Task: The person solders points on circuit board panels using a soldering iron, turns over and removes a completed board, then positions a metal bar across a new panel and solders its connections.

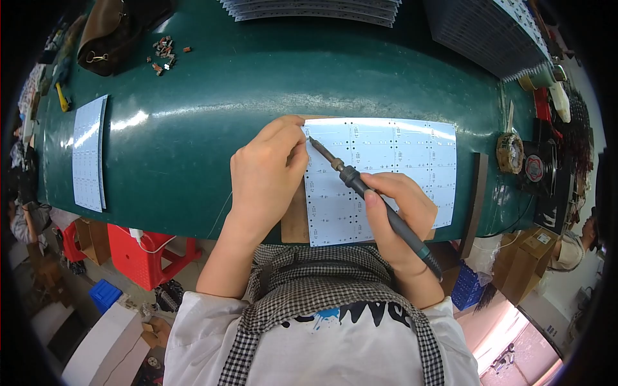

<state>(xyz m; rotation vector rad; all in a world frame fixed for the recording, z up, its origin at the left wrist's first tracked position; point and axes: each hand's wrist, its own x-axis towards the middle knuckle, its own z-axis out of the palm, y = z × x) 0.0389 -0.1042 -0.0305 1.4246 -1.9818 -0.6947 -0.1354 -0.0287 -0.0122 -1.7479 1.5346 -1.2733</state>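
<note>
Your right hand (407, 209) is clamped around the soldering iron (351, 177), thumb and fingers closed on its grip; the palm hides part of the handle. Its tip is at the upper left corner of the white sheet (412, 154), though whether it touches is too small to tell. That sheet lies in front of you over a wooden board (295, 222), which it mostly covers. Your left hand (265, 167) is at the same corner, fingers bunched together; you cannot tell what they pinch, since the knuckles block the view. A thin wire (220, 215) beside your left forearm is hard to follow. The far stack (309, 11) is cut off above.
</note>
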